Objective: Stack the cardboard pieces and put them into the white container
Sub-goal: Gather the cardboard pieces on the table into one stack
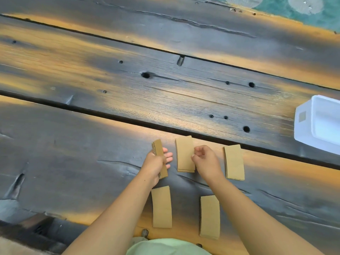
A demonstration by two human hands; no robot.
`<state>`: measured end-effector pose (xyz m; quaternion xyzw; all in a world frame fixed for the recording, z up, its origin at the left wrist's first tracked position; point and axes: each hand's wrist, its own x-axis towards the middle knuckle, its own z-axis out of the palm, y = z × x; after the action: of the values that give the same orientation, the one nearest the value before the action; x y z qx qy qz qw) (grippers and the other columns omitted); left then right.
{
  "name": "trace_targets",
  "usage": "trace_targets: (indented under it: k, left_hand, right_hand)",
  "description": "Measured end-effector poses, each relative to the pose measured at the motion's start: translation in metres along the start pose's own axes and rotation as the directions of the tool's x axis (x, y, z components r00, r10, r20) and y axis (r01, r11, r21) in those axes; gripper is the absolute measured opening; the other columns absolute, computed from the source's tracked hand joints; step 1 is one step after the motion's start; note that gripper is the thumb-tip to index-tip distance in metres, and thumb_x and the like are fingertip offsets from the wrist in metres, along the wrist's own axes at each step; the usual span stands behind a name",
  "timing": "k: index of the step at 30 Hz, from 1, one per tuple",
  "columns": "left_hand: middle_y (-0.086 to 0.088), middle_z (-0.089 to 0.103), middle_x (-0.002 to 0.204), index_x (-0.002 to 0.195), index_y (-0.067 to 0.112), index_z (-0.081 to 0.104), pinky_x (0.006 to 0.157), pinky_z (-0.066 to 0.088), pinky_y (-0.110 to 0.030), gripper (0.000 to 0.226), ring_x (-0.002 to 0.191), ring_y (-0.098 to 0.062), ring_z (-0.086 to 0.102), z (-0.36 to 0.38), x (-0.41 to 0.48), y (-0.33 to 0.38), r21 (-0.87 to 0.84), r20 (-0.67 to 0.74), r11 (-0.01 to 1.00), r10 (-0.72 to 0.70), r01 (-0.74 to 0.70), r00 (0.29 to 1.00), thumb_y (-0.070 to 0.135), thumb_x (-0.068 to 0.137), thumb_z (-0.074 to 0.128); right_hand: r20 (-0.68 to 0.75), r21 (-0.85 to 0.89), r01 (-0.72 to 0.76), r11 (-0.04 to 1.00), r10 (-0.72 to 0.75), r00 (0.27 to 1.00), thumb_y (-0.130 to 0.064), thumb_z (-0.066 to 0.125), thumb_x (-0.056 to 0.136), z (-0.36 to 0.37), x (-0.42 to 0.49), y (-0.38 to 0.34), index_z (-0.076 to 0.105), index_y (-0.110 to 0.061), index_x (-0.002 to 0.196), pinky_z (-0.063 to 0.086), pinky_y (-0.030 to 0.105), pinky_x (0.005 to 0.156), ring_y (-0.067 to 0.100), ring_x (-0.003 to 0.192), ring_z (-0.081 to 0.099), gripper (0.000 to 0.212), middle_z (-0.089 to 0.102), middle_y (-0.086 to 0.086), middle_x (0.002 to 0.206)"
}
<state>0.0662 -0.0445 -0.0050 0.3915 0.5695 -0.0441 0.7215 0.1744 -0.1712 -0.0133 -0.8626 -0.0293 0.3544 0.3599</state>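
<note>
My left hand [156, 163] grips a small stack of brown cardboard pieces [158, 150], held on edge above the table. My right hand [205, 160] hovers with fingers curled over the right side of a flat cardboard pile [184, 153]; I cannot tell whether it touches that pile. Another cardboard pile [234, 162] lies to the right. Two more lie nearer me, a near-left cardboard piece [161, 207] and a near-right cardboard pile [209, 217]. The white container [305, 131] stands at the far right edge, partly cut off.
The table [110, 89] is made of dark, scorched wooden planks with gaps, cracks and several drilled holes. A green patterned surface [294, 10] shows beyond the far edge at top right. My light green clothing [165, 247] is at the bottom.
</note>
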Motion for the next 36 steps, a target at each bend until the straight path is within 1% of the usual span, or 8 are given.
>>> trace_targets:
  k: [5,9,16,22,26,30,32,36]
  left_hand:
    - [-0.017,0.068,0.126,0.125,0.006,0.059,0.107,0.048,-0.046,0.045,0.119,-0.028,0.065,0.012,0.006,0.009,0.036,-0.002,0.999,-0.007,0.007,1.0,-0.016,0.09,0.04]
    - [-0.016,0.068,0.125,0.128,0.008,0.059,0.106,0.049,-0.048,0.049,0.118,-0.027,0.065,0.022,0.009,0.014,0.074,-0.001,0.997,-0.033,0.033,0.999,-0.015,0.089,0.041]
    - [-0.016,0.068,0.126,0.13,0.011,0.055,0.103,0.049,-0.048,0.046,0.111,-0.026,0.066,0.025,0.018,0.015,0.054,-0.028,0.996,-0.075,0.077,0.997,-0.011,0.093,0.039]
    - [-0.019,0.067,0.128,0.135,0.007,0.053,0.105,0.049,-0.05,0.053,0.117,-0.031,0.066,0.016,0.02,0.008,0.002,0.048,0.993,-0.117,0.117,0.992,-0.018,0.09,0.039]
    - [-0.021,0.069,0.125,0.132,0.005,0.053,0.099,0.053,-0.045,0.055,0.112,-0.03,0.068,0.016,0.015,0.01,0.0,0.061,0.995,-0.096,0.096,0.993,-0.022,0.087,0.037]
    - [-0.021,0.07,0.121,0.131,0.005,0.054,0.096,0.055,-0.044,0.053,0.108,-0.03,0.07,0.014,0.004,0.012,-0.008,0.098,0.997,-0.072,0.074,0.993,-0.021,0.087,0.039]
    - [-0.019,0.073,0.111,0.129,0.006,0.055,0.09,0.057,-0.042,0.053,0.101,-0.028,0.072,0.01,-0.003,0.012,-0.005,0.128,0.998,-0.061,0.062,0.99,-0.021,0.086,0.04]
    - [-0.011,0.072,0.088,0.126,0.006,0.059,0.068,0.056,-0.035,0.035,0.07,-0.02,0.067,0.01,-0.015,0.011,-0.03,0.09,1.0,0.006,-0.003,0.996,-0.001,0.091,0.061]
  right_hand:
    - [-0.021,-0.074,-0.063,0.995,0.061,0.998,-0.014,0.061,0.087,0.0,0.01,0.004,0.055,-0.005,0.129,0.046,0.036,0.094,0.028,0.113,0.06,0.043,0.065,0.011,0.124]
    - [-0.076,-0.105,-0.096,0.99,0.089,0.993,-0.012,0.06,0.085,0.006,0.013,0.001,0.061,0.001,0.117,0.051,0.04,0.088,0.034,0.104,0.062,0.035,0.069,0.017,0.112]
    - [-0.047,0.101,-0.239,0.966,0.245,0.968,-0.011,0.062,0.087,0.018,0.02,0.007,0.06,-0.006,0.122,0.048,0.033,0.088,0.023,0.097,0.059,0.036,0.064,0.006,0.105]
    - [-0.035,0.167,-0.264,0.95,0.274,0.961,-0.005,0.06,0.087,0.019,0.027,0.013,0.062,-0.011,0.1,0.054,0.04,0.093,0.025,0.094,0.063,0.014,0.068,0.007,0.099]
    - [0.015,0.181,-0.267,0.946,0.269,0.963,0.004,0.056,0.084,0.014,0.025,0.013,0.062,-0.015,0.075,0.056,0.041,0.081,0.027,0.083,0.065,0.022,0.069,0.007,0.08]
    - [0.119,0.302,-0.286,0.91,0.262,0.958,0.01,0.056,0.085,0.0,0.014,0.008,0.063,-0.007,0.082,0.055,0.029,0.06,0.025,0.075,0.063,0.018,0.067,0.011,0.08]
    - [0.17,0.354,-0.271,0.895,0.224,0.96,0.011,0.055,0.086,-0.013,0.004,0.004,0.062,-0.006,0.08,0.052,0.024,0.052,0.022,0.068,0.061,0.019,0.065,0.01,0.075]
    - [0.294,0.429,-0.231,0.873,0.106,0.95,0.013,0.053,0.089,-0.042,-0.017,-0.005,0.062,-0.003,0.081,0.055,0.03,0.061,0.016,0.06,0.065,0.019,0.064,0.011,0.071]
